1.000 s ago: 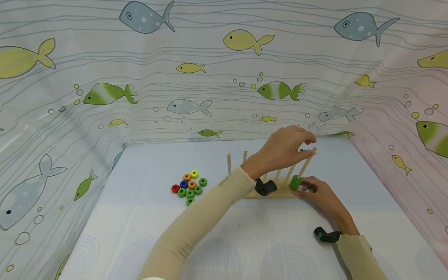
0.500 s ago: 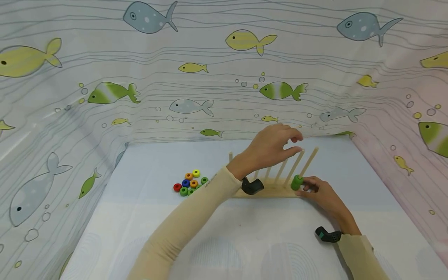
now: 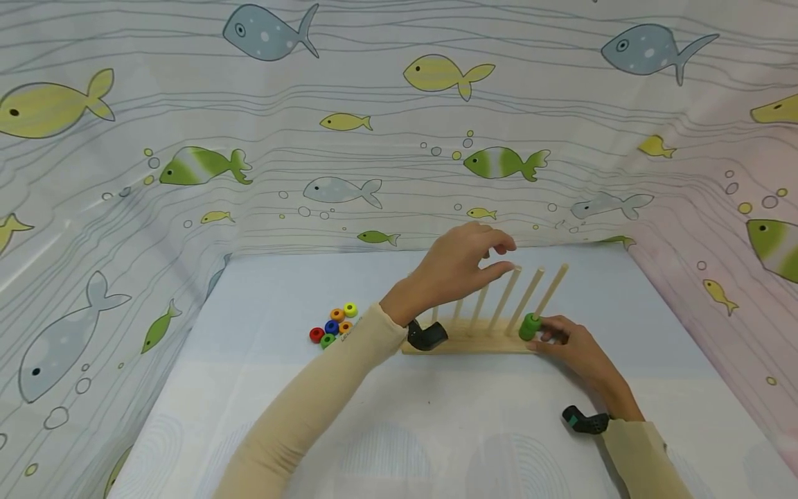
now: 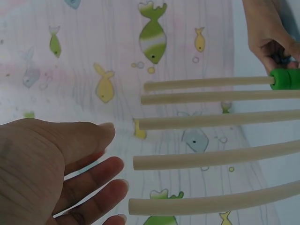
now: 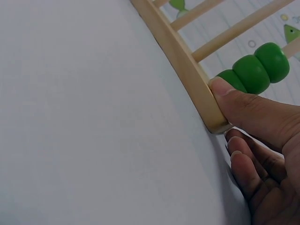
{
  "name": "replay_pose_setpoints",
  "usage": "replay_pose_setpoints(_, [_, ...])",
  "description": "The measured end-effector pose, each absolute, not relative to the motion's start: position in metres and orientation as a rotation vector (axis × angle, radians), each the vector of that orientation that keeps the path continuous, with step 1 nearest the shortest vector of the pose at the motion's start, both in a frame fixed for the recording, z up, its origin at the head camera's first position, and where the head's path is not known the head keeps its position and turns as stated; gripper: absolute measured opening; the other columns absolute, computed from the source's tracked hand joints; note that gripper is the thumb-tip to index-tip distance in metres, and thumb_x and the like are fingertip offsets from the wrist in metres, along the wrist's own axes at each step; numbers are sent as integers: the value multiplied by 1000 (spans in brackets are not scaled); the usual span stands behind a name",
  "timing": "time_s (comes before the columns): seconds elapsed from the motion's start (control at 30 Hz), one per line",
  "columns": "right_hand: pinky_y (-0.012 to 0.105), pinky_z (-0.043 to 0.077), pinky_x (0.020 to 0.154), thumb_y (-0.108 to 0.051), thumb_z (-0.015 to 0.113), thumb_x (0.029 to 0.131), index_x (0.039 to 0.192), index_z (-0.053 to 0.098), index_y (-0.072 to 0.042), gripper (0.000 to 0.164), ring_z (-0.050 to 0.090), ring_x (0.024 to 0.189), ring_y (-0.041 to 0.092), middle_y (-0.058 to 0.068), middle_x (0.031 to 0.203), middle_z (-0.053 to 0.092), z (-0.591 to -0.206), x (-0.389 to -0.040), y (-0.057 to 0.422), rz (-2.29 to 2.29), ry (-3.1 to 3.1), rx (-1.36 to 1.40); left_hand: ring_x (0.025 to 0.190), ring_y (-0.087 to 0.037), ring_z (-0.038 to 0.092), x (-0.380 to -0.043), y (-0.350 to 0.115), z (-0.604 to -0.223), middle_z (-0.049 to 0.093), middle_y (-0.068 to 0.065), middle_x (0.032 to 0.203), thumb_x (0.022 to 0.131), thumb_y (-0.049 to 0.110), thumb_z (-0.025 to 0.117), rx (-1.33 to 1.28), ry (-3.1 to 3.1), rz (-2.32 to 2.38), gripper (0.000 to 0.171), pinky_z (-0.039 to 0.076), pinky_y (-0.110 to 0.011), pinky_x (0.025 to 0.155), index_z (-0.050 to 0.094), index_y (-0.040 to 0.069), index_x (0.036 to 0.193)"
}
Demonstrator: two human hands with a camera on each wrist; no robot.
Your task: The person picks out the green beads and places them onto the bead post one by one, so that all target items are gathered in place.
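Note:
A wooden peg rack (image 3: 480, 343) with a row of upright pegs stands on the table in the head view. Three green beads (image 5: 255, 72) are stacked on its rightmost peg in the right wrist view. My right hand (image 3: 576, 353) holds the rack's right end. Its thumb (image 5: 225, 89) lies on the base beside the lowest bead, with the other fingers curled at the end. My left hand (image 3: 451, 267) hovers above the rack near the peg tops, fingers loosely bent around nothing. In the left wrist view its fingertips (image 4: 117, 164) are apart from the bare pegs (image 4: 187, 161).
Loose beads in red (image 3: 316, 335), blue (image 3: 332, 326), orange, yellow (image 3: 350, 310) and green lie left of the rack, partly covered by the left sleeve (image 3: 312, 388). A fish-patterned sheet (image 3: 399, 138) rises behind and beside the table.
My left hand has moved left along the peg tops, away from the rightmost peg. Its sleeve now covers more of the loose beads. My right hand stays at the rack's end.

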State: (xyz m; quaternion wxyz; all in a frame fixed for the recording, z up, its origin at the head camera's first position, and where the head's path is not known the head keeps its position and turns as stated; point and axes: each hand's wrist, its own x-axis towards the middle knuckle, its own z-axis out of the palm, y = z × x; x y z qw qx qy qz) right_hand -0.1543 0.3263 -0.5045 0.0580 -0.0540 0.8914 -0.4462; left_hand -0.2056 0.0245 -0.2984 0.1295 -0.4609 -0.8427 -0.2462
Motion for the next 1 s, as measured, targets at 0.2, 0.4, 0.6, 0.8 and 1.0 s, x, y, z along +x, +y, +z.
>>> replay_pose_setpoints(0.2, [28, 46, 68, -36, 81, 90, 135, 63, -4, 58, 53, 86, 22, 12, 106, 63, -505, -154, 325, -1359, 2697, -158, 99, -10, 63, -201, 10, -298, 72, 3, 115, 99, 25, 72, -1325, -2436, -753, 25, 46, -18, 83, 71, 11, 121])
replay_pose_setpoints(0.4, [27, 46, 68, -36, 81, 90, 136, 62, -3, 59, 53, 87, 22, 13, 107, 63, -504, -154, 325, -1361, 2690, -160, 93, -12, 63, -198, -6, -301, 72, 1, 113, 98, 23, 73, -1293, -2404, -815, 25, 46, -18, 82, 72, 9, 119])
replay_pose_setpoints(0.6, [27, 47, 68, -36, 82, 90, 137, 62, -2, 61, 53, 87, 22, 12, 107, 63, -503, -153, 324, -1358, 2695, -158, 91, -13, 62, -196, -22, -306, 72, 1, 111, 98, 23, 74, -1266, -2373, -841, 24, 46, -19, 78, 72, 9, 118])
replay_pose_setpoints(0.8, [27, 47, 68, -36, 82, 90, 136, 62, -2, 60, 54, 86, 22, 12, 106, 63, -505, -154, 324, -1351, 2700, -163, 89, -14, 62, -192, -40, -312, 72, 1, 110, 96, 21, 75, -1216, -2351, -868, 23, 47, -22, 80, 72, 9, 116])
replay_pose_setpoints(1.0, [27, 46, 68, -35, 82, 90, 134, 63, -3, 57, 54, 85, 21, 11, 105, 64, -505, -154, 325, -1340, 2716, -162, 89, -14, 61, -190, -55, -316, 72, 0, 115, 97, 21, 75, -1175, -2316, -862, 23, 48, -24, 78, 72, 10, 117])
